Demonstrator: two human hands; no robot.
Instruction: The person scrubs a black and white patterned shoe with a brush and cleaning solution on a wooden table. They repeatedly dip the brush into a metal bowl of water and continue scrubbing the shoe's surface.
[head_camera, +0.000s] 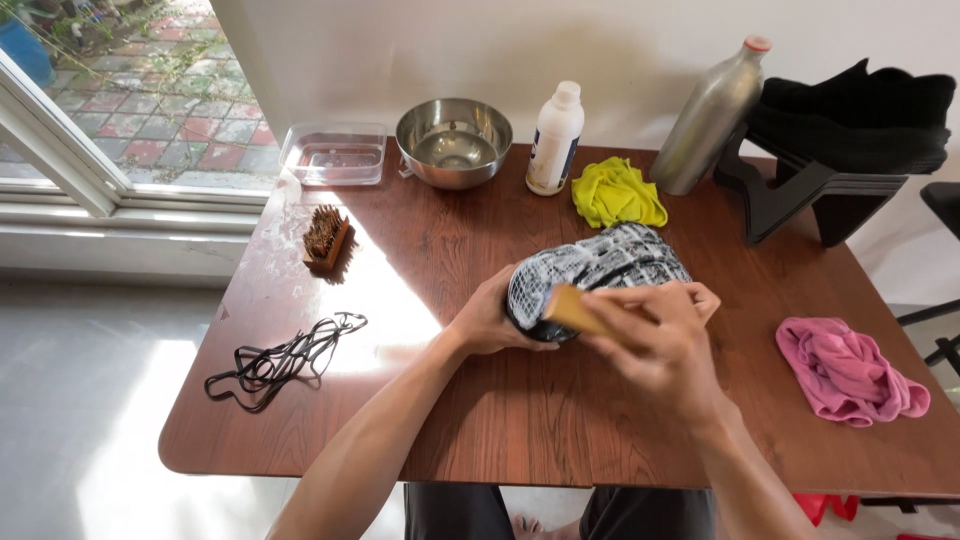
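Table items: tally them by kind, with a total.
Cloths: 2, yellow cloth and pink cloth
Bottles: 2, white bottle and metal bottle
Brushes: 2, brush on the table and brush in the right hand
Steel bowl: 1
Clear tray: 1
Shoe: 1
Black laces: 1 bundle
Black stand: 1
Total: 11

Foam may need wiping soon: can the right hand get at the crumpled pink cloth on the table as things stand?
Probably yes, once freed: the right hand holds a wooden brush against the foamy shoe, but bare wooden table lies between it and the crumpled pink cloth.
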